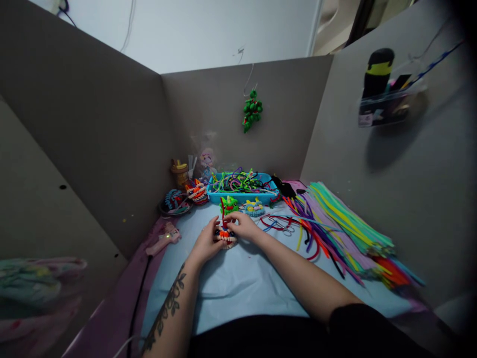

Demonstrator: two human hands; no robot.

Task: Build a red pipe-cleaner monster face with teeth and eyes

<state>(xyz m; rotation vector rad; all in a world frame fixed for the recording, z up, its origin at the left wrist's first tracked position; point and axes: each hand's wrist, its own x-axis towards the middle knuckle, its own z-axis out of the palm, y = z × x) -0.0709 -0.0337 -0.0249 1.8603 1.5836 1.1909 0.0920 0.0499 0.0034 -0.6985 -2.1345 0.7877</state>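
A small figure twisted from orange, cream and dark pipe cleaners (228,241) is between my hands over the blue cover. My left hand (206,242) is closed around its left side. At its upper right, the fingers of my right hand (243,226) are bent onto it, close to a red pipe cleaner (222,205) that stands up from the top. My fingers hide part of the figure, and the exact grip of the right fingertips is not clear. Just behind are a green pipe-cleaner figure (230,205) and a blue-and-yellow one (254,208).
Behind stands a blue basket (238,197) of curled pipe-cleaner pieces. Bundles of straight pipe cleaners (343,223) lie at right, with scissors (286,229) nearer. A pink glue gun (164,238) lies left, below a dark bowl (175,209) and an orange figure (197,193). Grey panels surround the table.
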